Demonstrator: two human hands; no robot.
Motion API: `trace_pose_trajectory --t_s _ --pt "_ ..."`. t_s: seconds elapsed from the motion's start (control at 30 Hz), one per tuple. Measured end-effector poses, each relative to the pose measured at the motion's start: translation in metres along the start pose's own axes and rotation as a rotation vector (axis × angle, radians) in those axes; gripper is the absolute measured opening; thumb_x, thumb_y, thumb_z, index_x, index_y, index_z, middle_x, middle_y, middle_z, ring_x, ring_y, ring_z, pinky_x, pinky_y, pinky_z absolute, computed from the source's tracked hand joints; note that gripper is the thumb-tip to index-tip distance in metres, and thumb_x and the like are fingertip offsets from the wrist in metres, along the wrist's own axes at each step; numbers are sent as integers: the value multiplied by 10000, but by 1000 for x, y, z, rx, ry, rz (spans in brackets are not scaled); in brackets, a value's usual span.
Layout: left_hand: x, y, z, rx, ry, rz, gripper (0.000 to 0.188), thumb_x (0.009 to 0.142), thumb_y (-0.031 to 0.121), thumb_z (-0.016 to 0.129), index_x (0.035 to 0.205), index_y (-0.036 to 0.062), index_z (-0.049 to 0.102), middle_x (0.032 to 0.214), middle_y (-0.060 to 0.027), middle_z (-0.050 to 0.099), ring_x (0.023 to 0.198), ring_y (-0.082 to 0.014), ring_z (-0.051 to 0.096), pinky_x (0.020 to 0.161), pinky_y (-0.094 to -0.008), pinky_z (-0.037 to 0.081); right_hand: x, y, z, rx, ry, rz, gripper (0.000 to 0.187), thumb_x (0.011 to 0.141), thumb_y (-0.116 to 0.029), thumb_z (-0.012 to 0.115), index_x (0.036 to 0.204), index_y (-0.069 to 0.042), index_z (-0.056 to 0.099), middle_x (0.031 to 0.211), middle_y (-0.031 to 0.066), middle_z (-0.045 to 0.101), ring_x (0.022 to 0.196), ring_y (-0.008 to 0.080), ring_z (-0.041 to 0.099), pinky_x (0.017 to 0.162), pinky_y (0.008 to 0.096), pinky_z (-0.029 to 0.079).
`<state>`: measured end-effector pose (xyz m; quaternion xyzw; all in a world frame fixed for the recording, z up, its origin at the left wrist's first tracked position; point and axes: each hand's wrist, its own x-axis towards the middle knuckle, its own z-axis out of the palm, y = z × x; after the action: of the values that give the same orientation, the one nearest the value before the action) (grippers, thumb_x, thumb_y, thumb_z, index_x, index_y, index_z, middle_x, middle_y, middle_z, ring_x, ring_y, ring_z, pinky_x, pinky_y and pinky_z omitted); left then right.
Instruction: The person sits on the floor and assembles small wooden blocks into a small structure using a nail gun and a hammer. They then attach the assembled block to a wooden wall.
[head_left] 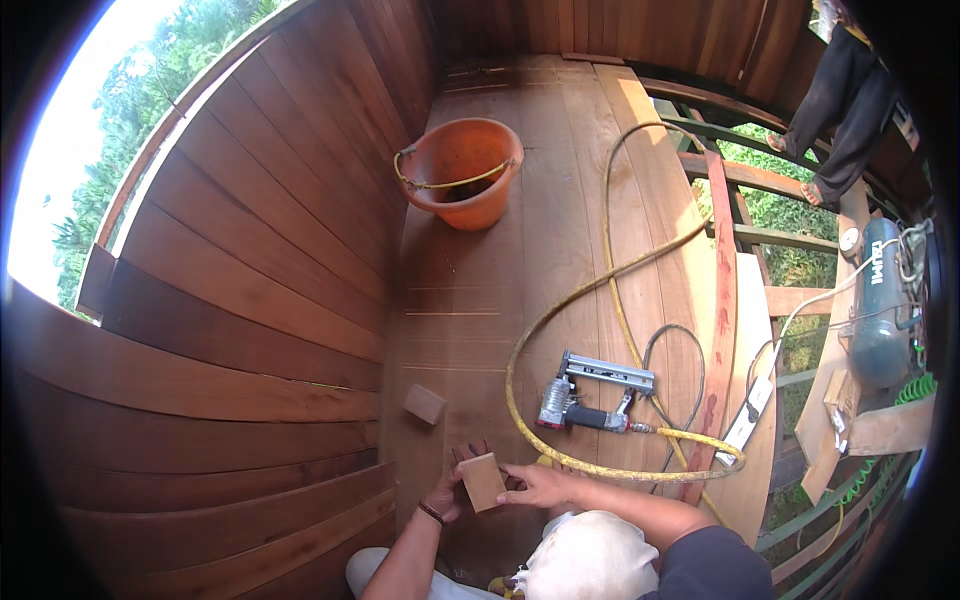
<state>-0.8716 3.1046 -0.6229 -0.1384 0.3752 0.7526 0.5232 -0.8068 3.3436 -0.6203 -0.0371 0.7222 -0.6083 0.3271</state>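
Note:
A small rectangular wooden block [484, 483] is held between my two hands in front of me, just above the plank floor. My left hand [446, 496], with a dark bracelet at the wrist, grips it from the left, its fingers partly behind the wood. From the other side my right hand [538, 486] pinches the block's right edge. Another wooden block [425, 404] lies on the floor close to the plank wall. To the right of my hands rests a nail gun [597, 392] on its side, joined to a yellow hose [516, 370].
An orange bucket [466, 190] with a rope handle stands farther off by the wall [270, 250]. Open joists [770, 180] with greenery below lie to the right, where a person's legs [838, 100] show. A teal compressor tank [880, 305] and white power strip [745, 425] are there too.

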Motion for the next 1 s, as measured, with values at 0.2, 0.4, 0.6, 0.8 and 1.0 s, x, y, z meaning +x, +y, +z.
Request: trace_pose_trajectory --t_s 0.2,0.4,0.6,0.8,1.0 --pt "-7 -10 -12 -74 -26 -16 893 749 521 837 1428 94 445 1344 -85 566 1257 -272 569 1098 -454 463 -6 -34 -4 -87 48 -45 873 854 -461 797 1459 62 447 898 123 688 832 184 673 734 306 537" --pt "-22 -2 -5 -283 12 45 785 784 369 809 1420 82 449 1300 -104 604 1201 -303 613 1076 -501 483 -25 5 -23 -365 547 -46 616 843 -321 752 1319 15 554 1079 159 636 1081 297 609 906 397 494" --pt "-55 9 30 -284 -2 281 834 733 372 802 1437 110 441 1311 -102 577 1246 -306 573 1098 -496 461 -34 105 -77 -1237 780 155 358 887 -204 546 1185 -13 596 1033 139 631 1010 308 612 942 454 452" --pt "-108 15 81 -305 90 403 876 700 431 792 1446 139 438 1338 -102 547 1274 -309 540 1103 -493 450 -32 62 -97 -961 476 401 368 866 -215 571 1173 -15 614 1065 174 687 1031 336 674 972 445 460" --pt "-211 52 155 -358 224 201 860 701 491 775 1433 180 446 1332 -74 556 1253 -306 549 1062 -522 466 -113 -105 -118 -619 220 621 463 767 -338 706 1166 -105 689 1122 173 719 1061 366 681 917 477 543"
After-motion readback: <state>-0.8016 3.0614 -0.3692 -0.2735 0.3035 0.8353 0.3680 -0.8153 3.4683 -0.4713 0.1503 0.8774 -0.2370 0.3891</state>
